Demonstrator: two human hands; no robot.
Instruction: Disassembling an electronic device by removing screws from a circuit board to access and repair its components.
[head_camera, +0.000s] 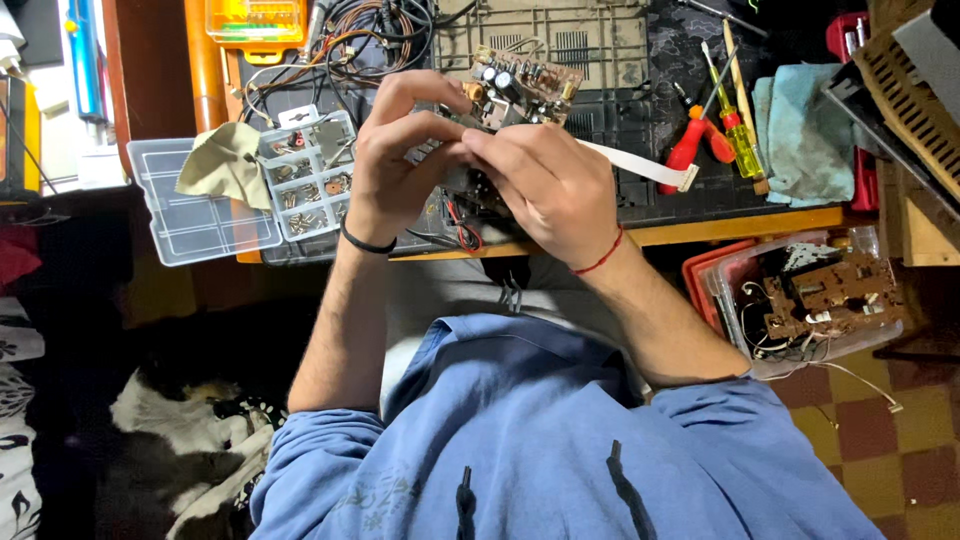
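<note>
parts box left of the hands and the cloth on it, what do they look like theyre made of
Parts box: likely clear hard plastic, glossy; the surface beneath shows through its gridded compartments. Cloth: seems a soft matte fabric, tan, creased and draped over the box's edge.

The circuit board (525, 85) looks brown and matt, with shiny metal parts on it. The parts box (205, 205) is clear, smooth plastic (a bit glossy). The blue rag (805, 140) is soft cloth.

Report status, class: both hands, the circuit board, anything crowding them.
Left hand and right hand both gripping circuit board above the bench. White ribbon cable trails right. Parts organizer close at left.
</note>
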